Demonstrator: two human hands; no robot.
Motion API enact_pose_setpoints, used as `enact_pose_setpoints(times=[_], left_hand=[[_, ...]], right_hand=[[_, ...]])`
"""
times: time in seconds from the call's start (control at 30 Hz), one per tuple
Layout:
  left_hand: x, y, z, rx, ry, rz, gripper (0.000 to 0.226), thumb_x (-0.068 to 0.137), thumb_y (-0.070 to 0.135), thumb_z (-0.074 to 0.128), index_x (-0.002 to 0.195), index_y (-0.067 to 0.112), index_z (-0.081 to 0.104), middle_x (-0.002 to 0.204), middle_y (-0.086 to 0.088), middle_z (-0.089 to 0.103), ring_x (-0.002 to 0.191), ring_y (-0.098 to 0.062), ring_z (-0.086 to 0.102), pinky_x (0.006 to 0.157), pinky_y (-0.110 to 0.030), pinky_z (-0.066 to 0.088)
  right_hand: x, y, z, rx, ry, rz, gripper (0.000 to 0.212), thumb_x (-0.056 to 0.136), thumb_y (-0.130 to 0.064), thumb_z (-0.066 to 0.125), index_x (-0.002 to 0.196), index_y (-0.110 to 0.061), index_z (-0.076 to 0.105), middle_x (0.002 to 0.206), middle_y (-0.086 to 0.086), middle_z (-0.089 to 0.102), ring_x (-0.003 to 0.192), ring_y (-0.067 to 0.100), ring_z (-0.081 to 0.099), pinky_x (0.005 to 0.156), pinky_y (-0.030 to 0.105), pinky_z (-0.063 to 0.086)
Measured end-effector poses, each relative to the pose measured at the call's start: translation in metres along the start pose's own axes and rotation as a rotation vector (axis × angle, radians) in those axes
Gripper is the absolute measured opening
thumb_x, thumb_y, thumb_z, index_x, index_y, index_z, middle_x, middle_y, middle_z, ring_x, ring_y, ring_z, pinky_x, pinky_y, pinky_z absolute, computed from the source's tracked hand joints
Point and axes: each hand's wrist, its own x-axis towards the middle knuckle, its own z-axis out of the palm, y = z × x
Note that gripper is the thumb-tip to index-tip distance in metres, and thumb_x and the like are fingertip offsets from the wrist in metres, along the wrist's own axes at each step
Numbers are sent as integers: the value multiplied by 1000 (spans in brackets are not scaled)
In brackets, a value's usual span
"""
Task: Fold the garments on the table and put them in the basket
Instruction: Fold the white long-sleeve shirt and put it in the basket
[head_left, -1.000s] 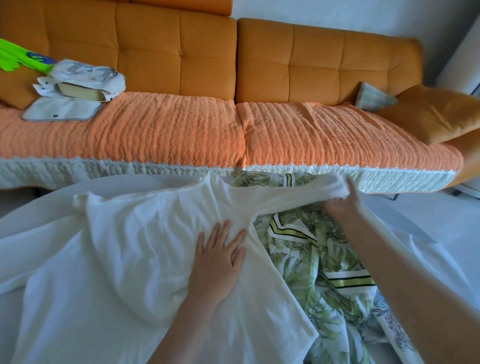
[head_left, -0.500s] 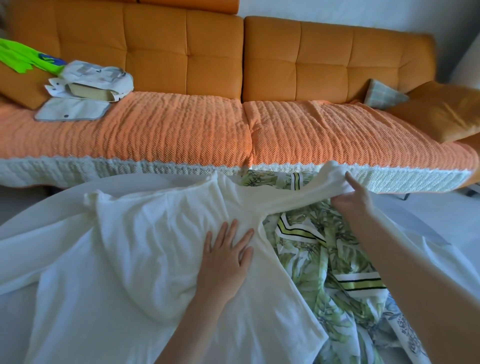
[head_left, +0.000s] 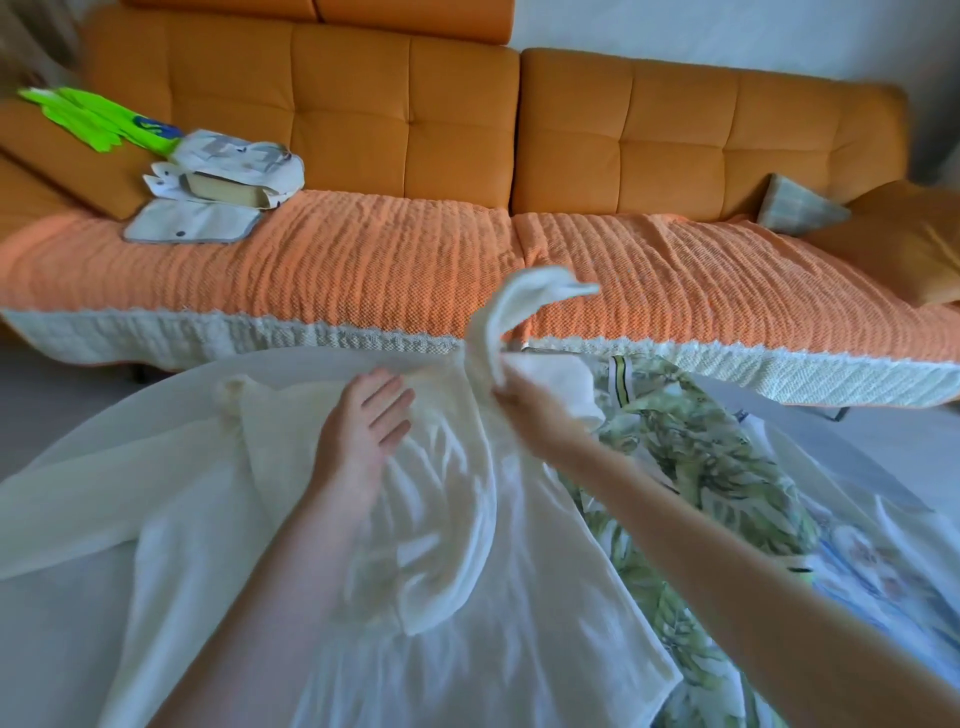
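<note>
A white garment (head_left: 291, 561) lies spread across the table (head_left: 156, 410), covering most of its near surface. The left hand (head_left: 358, 441) rests flat on the garment's upper middle, palm down, fingers spread and pointing toward the sofa (head_left: 467, 156); it grips nothing. The right hand (head_left: 524, 410) is closed around the garment's sleeve (head_left: 511, 317), pinching the cloth just right of the left hand. From that grip the sleeve rises clear of the table and curls over at its free end, which is blurred. The body of the garment lies below and left of the grip. A green leaf-print garment (head_left: 691, 467) lies crumpled to the right, partly under the white one and beneath the right forearm.
</note>
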Motion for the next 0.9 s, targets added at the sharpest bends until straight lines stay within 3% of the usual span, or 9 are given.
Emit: enact_pose_setpoints(times=[0.07, 0.13, 0.2, 0.37, 0.43, 0.6, 0.7, 0.8, 0.9], left_hand=[[7, 4, -24, -107, 74, -146, 48, 98, 39, 37, 132, 6, 43, 138, -15, 49, 113, -28, 55, 100, -41, 40], [10, 0, -43, -139, 123, -237, 65, 95, 48, 42, 140, 2, 35, 140, -17, 45, 123, -30, 49, 104, -43, 39], [12, -7, -55, -134, 155, -267, 67, 91, 50, 49, 138, 3, 37, 130, -16, 51, 118, -28, 52, 102, -43, 42], [26, -15, -58, -89, 254, -182, 34, 84, 22, 68, 111, 8, 53, 105, -10, 62, 83, -15, 62, 82, -36, 52], [30, -13, -60, -97, 307, -86, 27, 83, 11, 69, 105, 9, 54, 107, -11, 62, 82, -15, 63, 74, -32, 54], [34, 2, -84, -53, 454, 154, 51, 75, 4, 73, 122, 12, 56, 114, -7, 65, 94, -20, 64, 72, -31, 54], [28, 8, -102, 43, 471, 191, 34, 78, 7, 71, 108, 16, 60, 89, 1, 65, 75, -14, 61, 64, -29, 50], [24, 10, -120, 61, 587, 236, 30, 79, 10, 71, 107, 13, 61, 67, 9, 62, 59, -3, 54, 56, -26, 47], [19, 15, -135, 100, 658, 278, 34, 82, 13, 69, 115, 5, 60, 87, -5, 61, 64, -6, 55, 55, -22, 46]], right_hand=[[-10, 7, 43, -385, -289, -209, 66, 92, 0, 37, 150, -21, 12, 155, 4, 23, 141, 27, 24, 112, 36, 20], [-18, 16, 64, -629, -391, -335, 79, 89, -2, 38, 147, -32, -6, 158, -3, 11, 144, 31, 11, 113, 44, 13], [-20, 17, 64, -618, -409, -330, 78, 90, -7, 37, 146, -36, -9, 158, -7, 8, 145, 30, 6, 115, 44, 8], [-15, 21, 53, -541, -457, -331, 68, 95, -16, 35, 149, -32, -3, 158, -6, 9, 146, 24, 3, 117, 39, 3], [-17, 23, 54, -518, -463, -310, 67, 94, -16, 35, 149, -31, 0, 158, -6, 8, 146, 21, 2, 118, 38, 1], [-14, 34, 47, -533, -452, -233, 62, 96, -29, 39, 150, -28, 8, 158, -3, 4, 146, 17, 0, 118, 35, -3], [-17, 40, 37, -463, -400, -247, 69, 93, -53, 38, 150, -30, 6, 157, -7, 4, 145, 11, -1, 118, 32, -6], [-18, 46, 20, -369, -227, -269, 77, 83, -67, 32, 148, -31, 14, 155, -11, 8, 144, 7, 3, 117, 31, -7], [-19, 61, -1, -308, -148, -152, 79, 80, -64, 46, 147, -31, 18, 155, -12, 9, 144, 8, 7, 119, 37, -1]])
